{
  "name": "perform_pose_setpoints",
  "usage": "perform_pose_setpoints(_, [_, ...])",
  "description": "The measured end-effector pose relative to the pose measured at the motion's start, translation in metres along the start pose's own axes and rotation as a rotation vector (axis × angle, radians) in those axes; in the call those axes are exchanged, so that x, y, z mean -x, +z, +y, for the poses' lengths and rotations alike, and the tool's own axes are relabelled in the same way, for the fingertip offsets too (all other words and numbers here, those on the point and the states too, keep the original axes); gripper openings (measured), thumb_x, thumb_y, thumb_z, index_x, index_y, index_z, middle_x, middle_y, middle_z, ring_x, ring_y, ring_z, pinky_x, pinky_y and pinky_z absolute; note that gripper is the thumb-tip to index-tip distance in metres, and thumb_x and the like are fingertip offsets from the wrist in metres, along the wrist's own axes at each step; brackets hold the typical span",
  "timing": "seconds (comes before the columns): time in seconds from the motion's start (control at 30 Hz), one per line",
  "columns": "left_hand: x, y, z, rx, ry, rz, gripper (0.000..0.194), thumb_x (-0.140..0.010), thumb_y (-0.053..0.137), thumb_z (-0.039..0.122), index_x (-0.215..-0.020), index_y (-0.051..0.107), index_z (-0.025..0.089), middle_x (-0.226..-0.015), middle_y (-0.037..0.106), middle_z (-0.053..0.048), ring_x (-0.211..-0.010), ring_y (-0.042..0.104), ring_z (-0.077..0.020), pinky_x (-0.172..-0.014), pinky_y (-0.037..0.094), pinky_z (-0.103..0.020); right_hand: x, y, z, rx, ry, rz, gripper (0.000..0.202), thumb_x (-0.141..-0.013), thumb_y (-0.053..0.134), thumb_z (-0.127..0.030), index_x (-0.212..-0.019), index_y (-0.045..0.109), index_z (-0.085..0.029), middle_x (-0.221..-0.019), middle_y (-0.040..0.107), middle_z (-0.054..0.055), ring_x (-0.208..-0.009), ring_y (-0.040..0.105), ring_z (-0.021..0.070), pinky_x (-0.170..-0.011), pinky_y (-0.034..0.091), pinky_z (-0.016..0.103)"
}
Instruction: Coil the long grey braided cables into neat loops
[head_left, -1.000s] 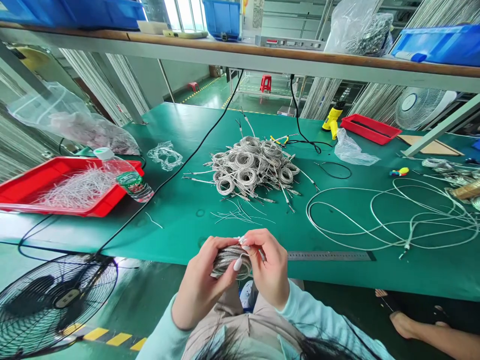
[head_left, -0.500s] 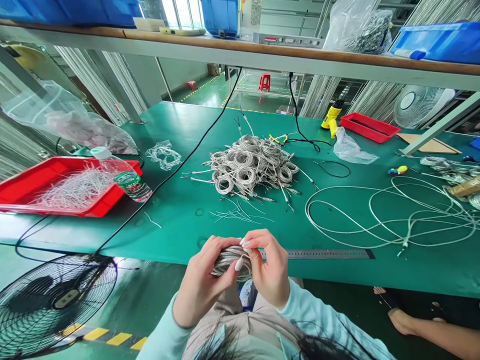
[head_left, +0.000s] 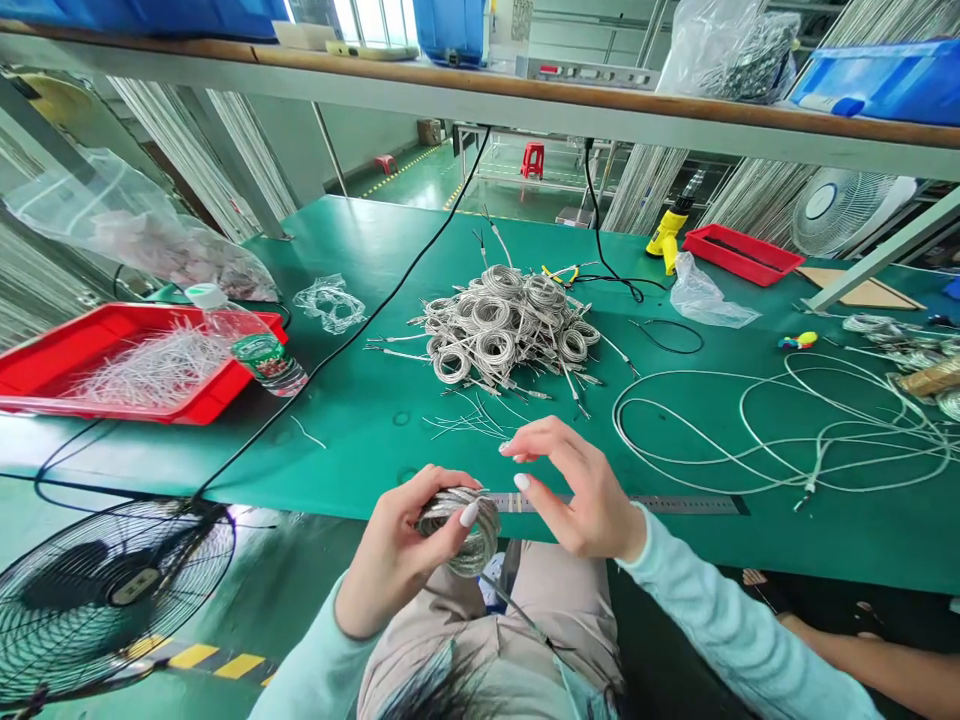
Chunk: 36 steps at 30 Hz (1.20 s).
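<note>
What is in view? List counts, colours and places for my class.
Table: one, green, centre
Coil pile: many, grey, centre
Separate coil: one, grey, front centre
Ruler: one, silver, front edge
Strands: several, white, before pile
Long cable: count unclear, white, right
Trays: two, red, left and right
Bottle: one, clear, left
Gun-shaped tool: one, yellow, far right
Fans: two, black lower left, white right
Bins: 3+, blue, overhead shelf
Stools: two, red, background
Bags: 3+, clear, both sides
Left hand: one, blue-sleeved, gripping that coil
Right hand: one, blue-sleeved, open near coil
</note>
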<state>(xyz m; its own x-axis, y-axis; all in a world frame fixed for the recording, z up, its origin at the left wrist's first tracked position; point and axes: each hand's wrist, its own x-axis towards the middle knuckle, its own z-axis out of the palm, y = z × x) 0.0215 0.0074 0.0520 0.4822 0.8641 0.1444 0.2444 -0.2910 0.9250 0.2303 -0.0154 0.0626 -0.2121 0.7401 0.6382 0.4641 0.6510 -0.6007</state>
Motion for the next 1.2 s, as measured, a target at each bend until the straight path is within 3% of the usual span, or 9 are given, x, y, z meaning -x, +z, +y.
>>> perform_pose_setpoints(0.13, [-0.006,0.000,0.003,0.064,-0.084,-0.045,0.020,-0.081,0.061,0.033,-0.088,0.067,0.015,-0.078,0.066,-0.004,-0.068,0.058,-0.0146,-0.061,0.048,-0.023,-0.014,-0.021,0.006,0.337,-0.368,-0.156,0.022,-0.091,0.051,-0.012,-0.108,0.060,-0.021,-0.095,0.068,0.006,-0.089,0.064,0.0185,-0.076,0.055,0.033])
perform_pose_setpoints(0.27, [-0.013,0.000,0.007,0.125,-0.147,-0.085,0.026,-0.079,0.061,0.036,-0.086,0.068,0.012,-0.072,0.066,-0.004,-0.061,0.054,-0.0140,-0.056,0.045,-0.023,-0.020,-0.027,0.004,0.341,-0.646,-0.169,0.011,-0.091,0.051,-0.015,-0.093,0.060,-0.022,-0.098,0.072,0.005,-0.093,0.067,0.0190,-0.077,0.058,0.033])
perform_pose_setpoints(0.37, [-0.016,0.000,0.008,0.179,-0.169,-0.092,0.027,-0.078,0.062,0.038,-0.084,0.069,0.012,-0.070,0.066,-0.004,-0.060,0.054,-0.0137,-0.055,0.044,-0.023,-0.019,-0.026,0.004,0.266,-0.717,-0.154,0.013,-0.088,0.054,-0.016,-0.083,0.057,-0.027,-0.099,0.072,0.000,-0.098,0.067,0.0185,-0.078,0.060,0.034])
perform_pose_setpoints(0.6, [-0.015,0.002,0.006,0.249,-0.178,-0.131,0.027,-0.080,0.063,0.040,-0.082,0.069,0.014,-0.071,0.064,-0.003,-0.061,0.051,-0.0121,-0.054,0.040,-0.021,-0.016,-0.016,0.009,0.128,-0.552,-0.128,0.019,-0.088,0.058,-0.011,-0.097,0.050,-0.027,-0.102,0.072,0.003,-0.106,0.065,0.0182,-0.084,0.058,0.036])
perform_pose_setpoints(0.73, [-0.014,0.004,0.006,0.281,-0.199,-0.121,0.029,-0.079,0.064,0.042,-0.080,0.069,0.013,-0.064,0.059,-0.001,-0.055,0.045,-0.0104,-0.051,0.037,-0.021,-0.015,-0.005,0.002,-0.174,-0.165,-0.099,0.027,-0.087,0.062,-0.012,-0.105,0.045,-0.023,-0.100,0.070,0.008,-0.098,0.067,0.0174,-0.084,0.057,0.037])
perform_pose_setpoints(0.83, [-0.013,0.006,0.006,0.295,-0.212,-0.106,0.032,-0.078,0.065,0.044,-0.079,0.068,0.013,-0.063,0.057,-0.002,-0.054,0.043,-0.0101,-0.049,0.035,-0.021,-0.011,0.004,-0.005,-0.429,0.109,-0.047,0.029,-0.085,0.066,-0.017,-0.099,0.041,-0.024,-0.085,0.070,0.001,-0.083,0.070,0.0157,-0.079,0.058,0.035])
perform_pose_setpoints(0.93, [-0.012,0.006,0.004,0.354,-0.232,-0.087,0.032,-0.077,0.066,0.045,-0.080,0.067,0.013,-0.064,0.058,-0.002,-0.054,0.043,-0.0104,-0.049,0.035,-0.021,-0.007,0.011,-0.009,-0.563,0.294,0.036,0.038,-0.080,0.071,-0.019,-0.091,0.035,-0.024,-0.078,0.070,-0.002,-0.077,0.070,0.0158,-0.077,0.058,0.036])
perform_pose_setpoints(1.2, [-0.011,0.007,0.000,0.435,-0.201,-0.066,0.028,-0.077,0.068,0.042,-0.084,0.071,0.016,-0.069,0.061,-0.002,-0.058,0.046,-0.0104,-0.053,0.037,-0.021,-0.002,0.017,-0.019,-0.576,0.353,0.162,0.037,-0.079,0.070,-0.013,-0.093,0.037,-0.024,-0.085,0.070,-0.001,-0.082,0.068,0.0139,-0.079,0.057,0.032])
